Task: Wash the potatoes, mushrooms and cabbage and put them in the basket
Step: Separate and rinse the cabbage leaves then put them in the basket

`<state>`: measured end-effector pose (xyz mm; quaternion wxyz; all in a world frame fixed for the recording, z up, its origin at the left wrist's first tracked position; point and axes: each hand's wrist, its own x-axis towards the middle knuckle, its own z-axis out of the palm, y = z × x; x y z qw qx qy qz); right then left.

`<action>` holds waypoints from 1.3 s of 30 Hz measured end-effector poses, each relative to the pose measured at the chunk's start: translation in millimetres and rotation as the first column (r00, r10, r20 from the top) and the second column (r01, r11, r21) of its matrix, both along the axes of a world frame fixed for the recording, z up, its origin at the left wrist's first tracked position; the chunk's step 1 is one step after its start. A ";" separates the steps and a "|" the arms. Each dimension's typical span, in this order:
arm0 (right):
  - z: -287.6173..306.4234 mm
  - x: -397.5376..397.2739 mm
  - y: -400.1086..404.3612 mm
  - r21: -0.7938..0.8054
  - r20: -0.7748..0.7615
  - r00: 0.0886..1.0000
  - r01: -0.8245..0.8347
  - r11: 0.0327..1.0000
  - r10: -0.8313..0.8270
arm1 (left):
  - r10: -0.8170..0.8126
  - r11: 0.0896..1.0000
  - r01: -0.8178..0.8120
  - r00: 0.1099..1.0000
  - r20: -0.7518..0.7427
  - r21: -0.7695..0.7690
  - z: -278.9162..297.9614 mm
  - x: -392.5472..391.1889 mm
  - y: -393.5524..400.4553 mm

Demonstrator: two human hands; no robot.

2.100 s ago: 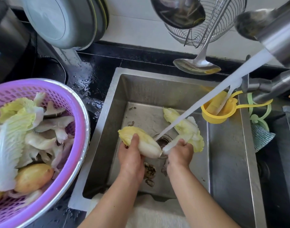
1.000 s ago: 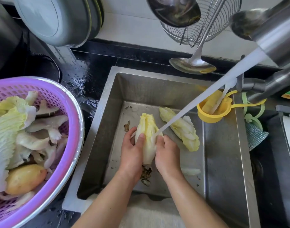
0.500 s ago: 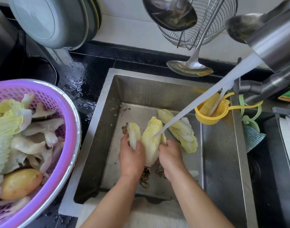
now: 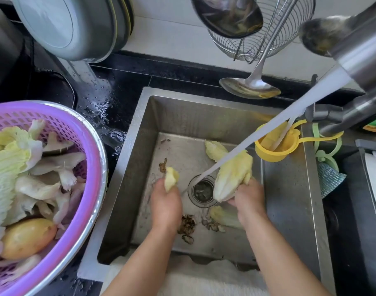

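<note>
Now, over the sink (image 4: pixel 289 210):
Left hand (image 4: pixel 166 207): gripped a small cabbage leaf (image 4: pixel 171 178), left of the drain (image 4: pixel 202 191).
Right hand (image 4: pixel 249 199): held the cabbage heart (image 4: pixel 234 178) under the water stream (image 4: pixel 268 133), near the right wall.
Loose leaf (image 4: pixel 214 148): lay toward the back wall.
Basket (image 4: pixel 84 189): on the bench, left of the sink rim, with cabbage, mushrooms (image 4: pixel 54 165) and potato (image 4: pixel 28 238).

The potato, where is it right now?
In the head view, the potato lies at lower left in the purple basket, below the mushrooms.
</note>
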<state>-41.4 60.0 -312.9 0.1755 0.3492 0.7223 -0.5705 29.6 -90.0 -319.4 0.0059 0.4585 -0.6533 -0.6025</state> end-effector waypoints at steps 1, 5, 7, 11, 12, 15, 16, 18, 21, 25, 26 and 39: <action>2.9 2.5 -2.1 0.114 -0.009 0.987 -0.161 0.980 0.163 | -0.089 0.996 0.090 0.996 -0.019 0.028 2.1 -0.4 5.7; 14.7 20.0 -31.8 0.474 0.003 0.751 -0.582 0.660 0.660 | -0.186 0.918 0.207 0.978 -0.095 0.338 4.1 -2.7 19.5; 16.8 22.2 -45.2 0.522 0.000 0.666 -0.637 0.568 0.746 | -0.157 0.904 0.194 0.980 -0.126 0.380 -0.4 -3.1 15.0; 20.4 10.0 -49.2 0.341 0.085 0.630 -0.747 0.571 0.772 | -0.079 0.950 0.100 0.994 -0.081 0.297 -0.3 -4.2 5.0; 21.0 8.2 -48.3 0.287 0.099 0.629 -0.760 0.583 0.771 | -0.067 0.962 0.081 0.996 -0.062 0.261 0.2 -4.7 4.7; 15.1 2.3 -44.6 0.163 0.139 0.675 -0.737 0.656 0.724 | -0.070 0.977 0.081 0.996 -0.063 0.195 -1.1 -4.8 5.9; 13.0 0.5 -42.3 0.105 0.153 0.709 -0.705 0.702 0.689 | -0.075 0.982 0.085 0.995 -0.062 0.169 -1.2 -4.6 5.9; 11.8 -2.6 -39.5 -0.053 0.170 0.807 -0.566 0.823 0.566 | -0.057 0.989 0.066 0.996 -0.069 0.134 -1.5 -5.0 4.4; 11.1 -1.3 -39.7 -0.201 0.197 0.907 -0.335 0.921 0.373 | 0.021 0.982 0.001 0.993 -0.112 0.187 -1.9 -6.9 4.7; 9.7 14.8 -57.7 -0.293 0.275 0.930 -0.159 0.943 0.243 | 0.021 0.987 0.008 0.984 -0.174 0.163 3.4 -5.3 6.3; 7.5 16.6 -59.6 -0.311 0.288 0.941 -0.085 0.947 0.179 | 0.040 0.990 -0.013 0.981 -0.189 0.140 3.9 -5.1 5.0; -1.6 7.0 -35.8 -0.459 0.365 0.852 0.515 0.724 -0.375 | 0.336 0.925 -0.271 0.910 -0.244 0.266 6.8 -7.2 8.6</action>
